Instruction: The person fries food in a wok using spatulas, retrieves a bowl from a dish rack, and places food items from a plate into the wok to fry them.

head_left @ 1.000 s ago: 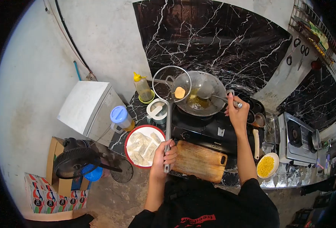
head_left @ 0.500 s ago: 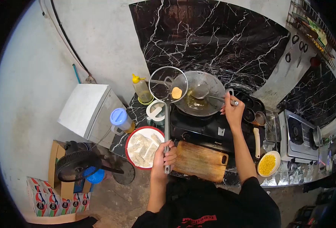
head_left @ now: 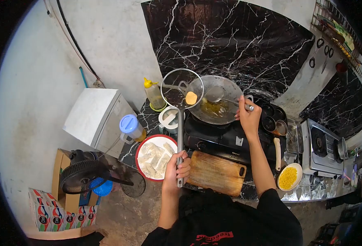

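My left hand (head_left: 178, 169) is wrapped round the long metal handle of a round strainer (head_left: 180, 133). The strainer's ring is held up by the left rim of a wok (head_left: 230, 84), and one golden fried piece (head_left: 191, 98) lies in it. In my right hand (head_left: 248, 116) is the handle of a metal ladle (head_left: 214, 94), whose head is over the far part of the wok. Yellowish oil (head_left: 213, 108) with small bits lies at the wok's bottom. The wok sits on a black gas stove (head_left: 209, 137).
A wooden cutting board (head_left: 216, 172) lies before the stove. To its left are a red-rimmed plate (head_left: 138, 166) of floured pieces, two lidded jugs and a yellow-capped bottle (head_left: 153, 94). On the right are a knife (head_left: 277, 153), a bowl of yellow bits (head_left: 299, 180) and another stove (head_left: 322, 153).
My right hand has shifted slightly up and left, and the ladle's head sits a little higher in the wok. The strainer stays nearly still, with the fried piece in it.
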`<state>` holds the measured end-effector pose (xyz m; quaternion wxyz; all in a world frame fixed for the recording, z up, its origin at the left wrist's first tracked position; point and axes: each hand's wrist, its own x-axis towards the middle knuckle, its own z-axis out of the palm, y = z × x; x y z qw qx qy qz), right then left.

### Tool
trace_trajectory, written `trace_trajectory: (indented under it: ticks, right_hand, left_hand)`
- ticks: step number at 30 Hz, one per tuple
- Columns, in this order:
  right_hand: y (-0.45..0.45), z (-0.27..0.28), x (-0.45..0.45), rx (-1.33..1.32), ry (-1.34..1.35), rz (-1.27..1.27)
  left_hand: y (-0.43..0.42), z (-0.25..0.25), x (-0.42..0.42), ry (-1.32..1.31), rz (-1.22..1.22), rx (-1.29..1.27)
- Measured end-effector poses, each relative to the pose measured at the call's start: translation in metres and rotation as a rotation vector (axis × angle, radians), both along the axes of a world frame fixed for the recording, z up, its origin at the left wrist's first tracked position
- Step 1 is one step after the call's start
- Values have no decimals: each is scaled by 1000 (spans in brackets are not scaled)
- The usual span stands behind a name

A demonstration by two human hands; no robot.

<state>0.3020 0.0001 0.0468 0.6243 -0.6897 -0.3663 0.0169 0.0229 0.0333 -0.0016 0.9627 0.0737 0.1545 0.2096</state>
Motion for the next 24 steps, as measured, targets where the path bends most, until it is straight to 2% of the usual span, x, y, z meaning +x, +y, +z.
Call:
trace_trajectory:
  ticks: [5,13,15,24]
  right_hand:
    - [-15,5,2,2,-150,-70]
    - [-31,-7,-5,-16,-129,-19]
    - [-35,-6,-8,8,-191,-42]
    - [-51,-1,-9,-3,-82,33]
  left_hand:
    - [-2,1,-2,32,-9,5]
    - [-4,5,1,84,13,27]
    - [-4,4,1,78,4,23]
    - [-3,1,-1,63,-4,16]
